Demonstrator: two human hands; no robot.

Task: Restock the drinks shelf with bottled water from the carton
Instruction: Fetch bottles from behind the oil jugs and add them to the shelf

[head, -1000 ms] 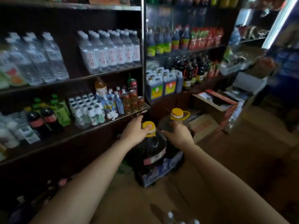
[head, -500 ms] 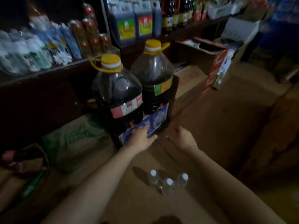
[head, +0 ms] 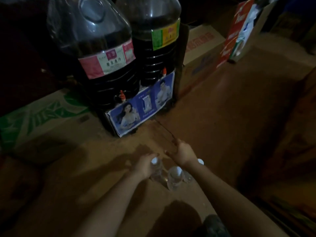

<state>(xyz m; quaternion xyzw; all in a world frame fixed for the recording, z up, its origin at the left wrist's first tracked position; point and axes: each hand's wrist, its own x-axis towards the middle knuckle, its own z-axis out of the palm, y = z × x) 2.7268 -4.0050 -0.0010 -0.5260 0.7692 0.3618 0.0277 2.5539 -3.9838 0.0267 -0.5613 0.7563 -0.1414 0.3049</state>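
Dim brown floor (head: pixel 230 117) carries a green-printed carton (head: pixel 39 117) at left, then two big dark jugs (head: pixel 95 53) on a blue-pictured box (head: pixel 140 106). Below, the left hand (head: pixel 145 165) grips one water bottle (head: pixel 156 168); two more bottles (head: pixel 174 177) stand beside it. The right hand (head: pixel 183 153) hovers just above them, fingers (head: pixel 171 153) relaxed, holding nothing.

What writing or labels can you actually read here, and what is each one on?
None can be quoted with confidence.
Left jug's pink and white label: printed characters, too blurred to read.
Right jug's green and yellow label: print too small.
Blue poster on the stand below the jugs: two pictured people and small text, unreadable.
Red and white carton: large white lettering, cut off and blurred.
Brown box: faint red print, illegible.
Green-printed carton: large green shapes, unreadable.
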